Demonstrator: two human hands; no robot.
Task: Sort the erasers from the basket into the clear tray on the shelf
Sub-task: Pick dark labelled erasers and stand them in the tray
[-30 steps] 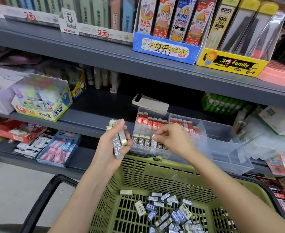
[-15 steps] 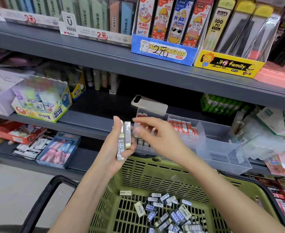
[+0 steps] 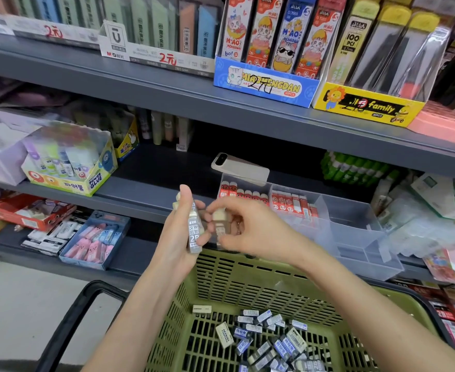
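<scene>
The fingers and thumb of the left hand (image 3: 176, 232) are curling round a small upright bunch of grey-sleeved erasers (image 3: 194, 232) marked 2B, holding them just above the far rim of the green basket (image 3: 247, 280). The right hand (image 3: 253, 229), almost touching the left, is pinching one cream eraser (image 3: 219, 217) between thumb and fingertips; blur is hiding its finer detail. Both hands are hovering in front of the clear tray (image 3: 355, 237), which is sitting on the middle shelf (image 3: 140, 191). Red-sleeved erasers (image 3: 292, 204) are standing in rows in the tray's left and middle compartments. Loose erasers (image 3: 269, 342) are lying in a heap on the basket floor. A phone (image 3: 239, 169) is lying by the tray's back left corner; whether it is resting on the rim cannot be told.
</scene>
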